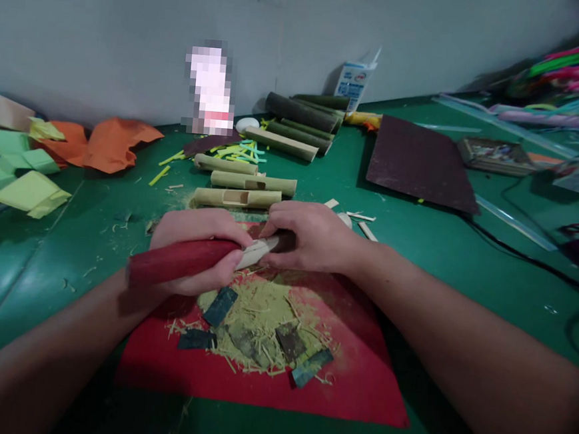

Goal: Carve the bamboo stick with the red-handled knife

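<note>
My left hand (192,236) is closed around a red-handled tool (180,262), whose handle points back over the wrist. A pale, dusty piece (257,251) sticks out between the left thumb and forefinger; I cannot tell if it is the tool's blade or a separate part. My right hand (313,235) pinches a short dark piece (285,242) against its tip, mostly hidden by the fingers. Below both hands, a red sheet (259,402) bears pale bamboo dust and shavings (262,315), with several dark rectangular scraps (312,367).
Behind the hands lie notched bamboo tubes (238,198) and darker bamboo lengths (307,115). A dark brown sheet (421,160) and a cable (527,252) are on the right. Orange paper (119,143) and green paper scraps (31,190) lie left. A carton (352,85) stands by the wall.
</note>
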Demonstrator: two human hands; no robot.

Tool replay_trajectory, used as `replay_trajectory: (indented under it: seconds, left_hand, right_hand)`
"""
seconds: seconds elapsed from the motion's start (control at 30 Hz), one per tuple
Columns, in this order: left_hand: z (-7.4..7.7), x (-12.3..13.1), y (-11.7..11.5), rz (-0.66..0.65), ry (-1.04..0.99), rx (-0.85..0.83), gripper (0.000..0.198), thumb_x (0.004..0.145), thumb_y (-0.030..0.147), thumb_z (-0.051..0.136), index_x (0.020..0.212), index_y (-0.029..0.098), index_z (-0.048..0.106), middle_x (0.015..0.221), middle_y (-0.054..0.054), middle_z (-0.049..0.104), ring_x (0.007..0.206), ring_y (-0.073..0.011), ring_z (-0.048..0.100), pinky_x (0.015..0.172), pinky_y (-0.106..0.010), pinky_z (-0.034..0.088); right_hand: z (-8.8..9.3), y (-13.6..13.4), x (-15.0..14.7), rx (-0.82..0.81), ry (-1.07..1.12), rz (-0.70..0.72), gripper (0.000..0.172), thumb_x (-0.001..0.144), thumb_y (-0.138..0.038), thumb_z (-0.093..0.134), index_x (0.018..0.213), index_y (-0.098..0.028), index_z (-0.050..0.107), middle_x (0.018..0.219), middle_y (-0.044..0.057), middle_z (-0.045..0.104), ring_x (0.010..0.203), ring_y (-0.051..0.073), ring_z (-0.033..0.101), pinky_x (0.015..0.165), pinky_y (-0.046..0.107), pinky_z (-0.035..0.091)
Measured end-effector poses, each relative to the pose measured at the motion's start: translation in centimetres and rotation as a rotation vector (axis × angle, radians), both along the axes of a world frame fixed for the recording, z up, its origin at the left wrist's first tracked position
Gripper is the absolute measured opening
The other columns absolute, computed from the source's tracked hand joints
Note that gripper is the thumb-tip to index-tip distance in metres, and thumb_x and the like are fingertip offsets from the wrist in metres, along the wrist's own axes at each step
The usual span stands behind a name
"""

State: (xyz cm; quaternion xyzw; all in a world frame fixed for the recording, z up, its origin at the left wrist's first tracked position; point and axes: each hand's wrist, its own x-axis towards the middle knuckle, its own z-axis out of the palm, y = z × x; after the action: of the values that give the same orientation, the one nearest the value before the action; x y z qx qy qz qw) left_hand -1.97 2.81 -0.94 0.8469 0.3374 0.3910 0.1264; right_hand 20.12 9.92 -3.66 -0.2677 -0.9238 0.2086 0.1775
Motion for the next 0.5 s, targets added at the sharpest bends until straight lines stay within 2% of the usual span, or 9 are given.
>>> replay_trajectory:
  seconds: [0.07, 0.2, 0.5]
  left_hand:
    - [0.11, 0.03, -0.04, 0.015, -0.024, -0.034, 0.010, 0.082, 0.022, 0.063, 0.089, 0.022, 0.070, 0.081, -0.002, 0.076, 0.071, -0.0156, 0.071, 0.062, -0.026, 0.054]
    - [0.08, 0.12, 0.25, -0.049, 0.038, -0.112, 0.010, 0.084, 0.023, 0.065, 0.094, 0.023, 0.070, 0.087, -0.002, 0.077, 0.077, -0.0169, 0.073, 0.067, -0.027, 0.055]
    - [0.22, 0.24, 0.44, -0.077, 0.089, -0.140, 0.012, 0.086, 0.021, 0.069, 0.098, 0.021, 0.071, 0.095, -0.003, 0.078, 0.084, -0.0170, 0.074, 0.072, -0.026, 0.055]
  right_hand:
    - [-0.09, -0.01, -0.02, 0.011, 0.007, 0.001, 0.029, 0.073, -0.040, 0.079, 0.091, -0.018, 0.072, 0.086, 0.001, 0.067, 0.080, 0.016, 0.059, 0.066, 0.027, 0.033]
    - [-0.12, -0.06, -0.04, 0.024, 0.001, -0.008, 0.025, 0.074, -0.039, 0.078, 0.087, -0.018, 0.071, 0.083, 0.001, 0.065, 0.078, 0.015, 0.058, 0.065, 0.027, 0.033]
    - [-0.03, -0.17, -0.14, 0.030, -0.012, -0.015, 0.023, 0.075, -0.038, 0.076, 0.086, -0.019, 0.070, 0.084, 0.001, 0.065, 0.080, 0.015, 0.057, 0.065, 0.027, 0.032]
